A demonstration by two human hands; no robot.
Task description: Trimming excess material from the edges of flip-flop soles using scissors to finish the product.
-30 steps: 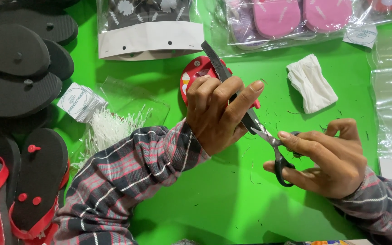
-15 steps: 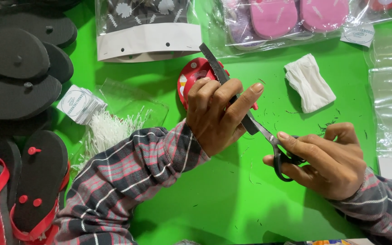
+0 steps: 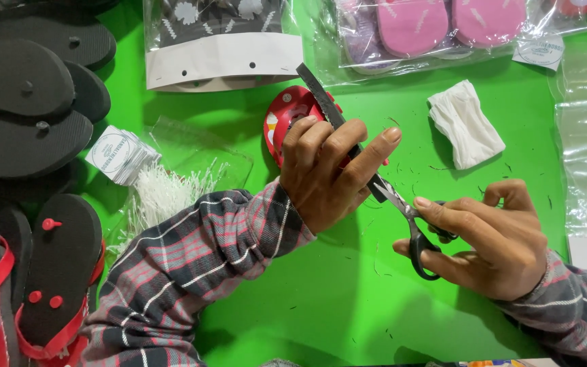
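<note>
My left hand (image 3: 327,170) grips a small sandal (image 3: 287,115) with a red printed top and a black sole edge (image 3: 317,92), tilted on its side above the green table (image 3: 307,299). My right hand (image 3: 494,238) holds black-handled scissors (image 3: 412,224), thumb and fingers through the loops. The scissor blades touch the sandal's sole edge just below my left index finger. Tiny black trimmings lie scattered on the green surface around both hands.
Black sandal soles (image 3: 22,88) are stacked at the left, with red-strapped black sandals (image 3: 56,272) below them. Round paper tags (image 3: 120,153) and white plastic fasteners (image 3: 164,194) lie nearby. Bagged sandals (image 3: 219,41) and pink ones (image 3: 443,24) sit at the top. A folded white cloth (image 3: 467,126) lies at the right.
The scissors and my right hand have shifted slightly along the sole edge; my left hand has kept its grip on the sandal.
</note>
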